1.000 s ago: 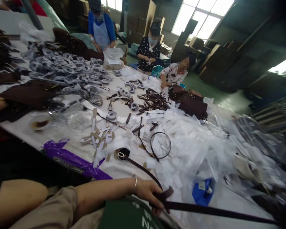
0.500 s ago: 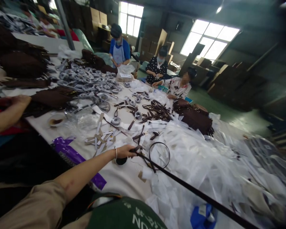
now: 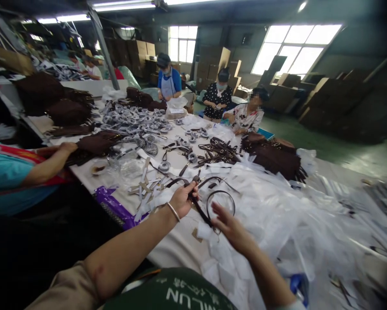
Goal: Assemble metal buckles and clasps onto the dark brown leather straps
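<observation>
A long counter covered in white cloth fills the room. A big heap of clear plastic bags lies along its right side. Brown bags sit at the far edge, near three people. A purple bag lies at the near left edge. The left hand is closed around a dark brown strap, near the middle of the near edge. The right hand is open, fingers spread, just beside the strap and its round loop.
</observation>
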Demonstrator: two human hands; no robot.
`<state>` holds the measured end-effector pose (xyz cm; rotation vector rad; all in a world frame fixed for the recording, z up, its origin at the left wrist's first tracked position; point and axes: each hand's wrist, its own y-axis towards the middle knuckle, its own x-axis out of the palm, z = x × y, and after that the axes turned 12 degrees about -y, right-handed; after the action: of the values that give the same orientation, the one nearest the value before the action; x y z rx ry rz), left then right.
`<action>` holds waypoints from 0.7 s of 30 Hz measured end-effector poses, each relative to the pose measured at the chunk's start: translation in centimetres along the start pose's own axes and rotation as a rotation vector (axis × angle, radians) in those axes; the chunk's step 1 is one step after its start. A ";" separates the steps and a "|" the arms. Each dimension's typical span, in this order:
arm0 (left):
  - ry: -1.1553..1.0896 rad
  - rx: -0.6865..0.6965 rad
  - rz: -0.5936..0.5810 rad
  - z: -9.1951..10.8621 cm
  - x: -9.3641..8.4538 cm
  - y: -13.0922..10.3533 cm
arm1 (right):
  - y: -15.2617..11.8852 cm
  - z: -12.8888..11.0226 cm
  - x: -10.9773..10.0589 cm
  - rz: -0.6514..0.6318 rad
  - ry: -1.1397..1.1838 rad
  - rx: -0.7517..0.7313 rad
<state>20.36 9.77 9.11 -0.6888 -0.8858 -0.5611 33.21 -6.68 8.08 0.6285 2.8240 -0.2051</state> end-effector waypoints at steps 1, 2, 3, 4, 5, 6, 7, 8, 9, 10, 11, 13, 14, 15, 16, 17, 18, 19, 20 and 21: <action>-0.002 -0.006 0.005 -0.3 0.2 0.0 | -0.2 1.0 2.2 -0.131 0.006 0.021; 0.000 -0.014 0.009 -0.4 0.4 0.1 | -0.5 1.9 4.3 -0.220 0.064 0.049; 0.005 -0.025 0.012 -0.6 0.4 0.3 | -1.0 2.5 6.1 -0.269 0.163 0.088; 0.012 -0.038 0.016 -0.7 0.4 0.5 | -1.6 2.8 7.5 -0.293 0.274 0.132; 0.022 -0.054 0.020 -0.8 0.3 0.6 | -2.2 2.9 8.4 -0.309 0.384 0.176; 0.035 -0.073 0.024 -0.9 0.2 0.8 | -2.8 2.8 8.9 -0.327 0.476 0.211; 0.052 -0.094 0.029 -1.1 0.0 0.8 | -3.4 2.5 9.1 -0.343 0.545 0.235; 0.072 -0.118 0.031 -1.4 -0.2 0.8 | -3.8 2.2 9.0 -0.345 0.599 0.245; 0.091 -0.147 0.032 -1.7 -0.4 0.7 | -4.2 2.0 8.9 -0.320 0.643 0.238; 0.121 -0.180 0.023 -2.1 -0.6 0.5 | -4.4 1.9 8.7 -0.266 0.673 0.212; 0.169 -0.203 0.009 -2.5 -0.8 0.2 | -4.6 1.8 8.6 -0.185 0.688 0.173; 0.292 -0.199 -0.016 -3.3 -1.4 -0.6 | -4.7 2.1 8.6 0.002 0.655 0.097; 0.350 -0.181 -0.019 -3.6 -1.7 -1.1 | -4.7 2.3 8.6 0.080 0.609 0.075; 0.400 -0.150 -0.013 -3.8 -2.0 -1.6 | -4.7 2.6 8.6 0.142 0.554 0.067; 0.437 -0.111 -0.001 -4.0 -2.3 -2.2 | -4.7 2.9 8.5 0.192 0.498 0.068; 0.460 -0.074 0.008 -4.1 -2.6 -2.7 | -4.7 3.1 8.4 0.236 0.448 0.072; 0.487 -0.055 -0.002 -4.3 -3.0 -3.3 | -4.8 3.4 8.3 0.272 0.408 0.078; 0.523 -0.054 -0.028 -4.5 -3.3 -3.8 | -4.8 3.6 8.2 0.300 0.383 0.085; 0.559 -0.083 -0.074 -4.8 -3.6 -4.3 | -4.9 3.8 8.0 0.316 0.371 0.095; 0.590 -0.142 -0.135 -5.1 -3.8 -4.7 | -5.0 4.0 8.0 0.309 0.361 0.106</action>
<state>17.74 3.52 5.01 -0.5467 -0.3428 -0.8976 24.87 -8.72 2.58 1.2245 3.0089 -0.2020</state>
